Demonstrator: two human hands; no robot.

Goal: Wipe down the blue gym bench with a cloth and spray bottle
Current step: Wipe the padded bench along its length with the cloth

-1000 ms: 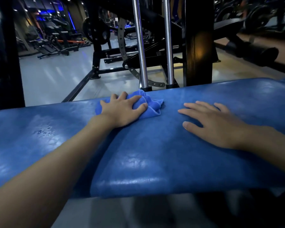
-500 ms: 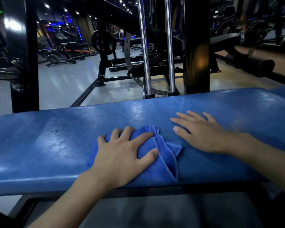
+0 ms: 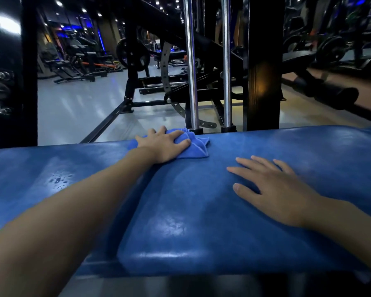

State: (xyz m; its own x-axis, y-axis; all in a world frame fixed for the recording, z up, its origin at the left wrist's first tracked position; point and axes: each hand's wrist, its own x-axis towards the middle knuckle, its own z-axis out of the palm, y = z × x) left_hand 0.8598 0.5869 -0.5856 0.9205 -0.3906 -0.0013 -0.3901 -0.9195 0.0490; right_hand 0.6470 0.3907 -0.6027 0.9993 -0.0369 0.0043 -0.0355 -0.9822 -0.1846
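The blue padded gym bench [image 3: 191, 211] runs across the whole view in front of me. A bunched blue cloth [image 3: 196, 147] lies at its far edge, and my left hand [image 3: 165, 145] presses down on it with the arm stretched out, fingers gripping the fabric. My right hand [image 3: 272, 189] rests flat on the pad to the right, fingers spread, holding nothing. Small wet droplets [image 3: 59, 179] glisten on the pad at the left. No spray bottle is in view.
Just behind the bench stand two chrome guide rods [image 3: 191, 67] and a thick black upright [image 3: 263, 67]. Another black post [image 3: 15, 82] rises at the left. Weight machines and benches fill the grey floor [image 3: 77, 112] beyond.
My left hand has pushed the cloth from the near edge of the pad out to the far edge. My right hand stays flat on the pad.
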